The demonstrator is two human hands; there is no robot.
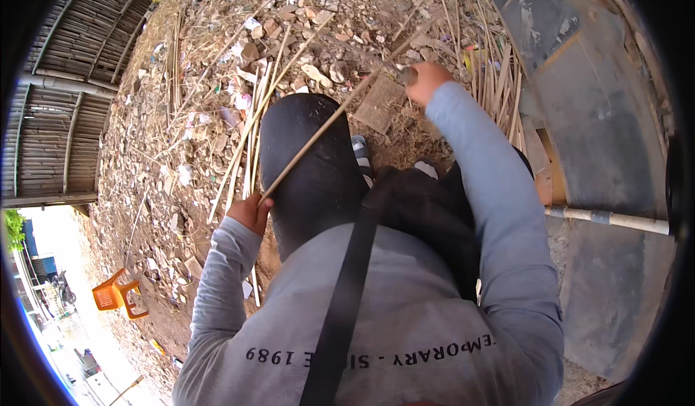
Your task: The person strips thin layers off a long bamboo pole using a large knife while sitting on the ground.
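My left hand (248, 214) is closed around the near end of a long, thin bamboo strip (313, 143). The strip slants up and to the right across my dark-trousered left knee (300, 127), its far part reaching toward my right hand (430, 84). That hand is a fist, out ahead on the right, with a small greyish-brown end showing at its left side. What it grips is mostly hidden and blends into the ground. Below the strip's far part lies a flat brown slab (379, 105) on the ground, near my feet.
Several loose bamboo strips (255, 127) lie left of my knee, and more (504, 91) lie at the right. Rubble and litter (210, 80) cover the ground. Grey panels (604, 109) line the right side, a bamboo wall (72, 80) the left. An orange chair (116, 292) is at lower left.
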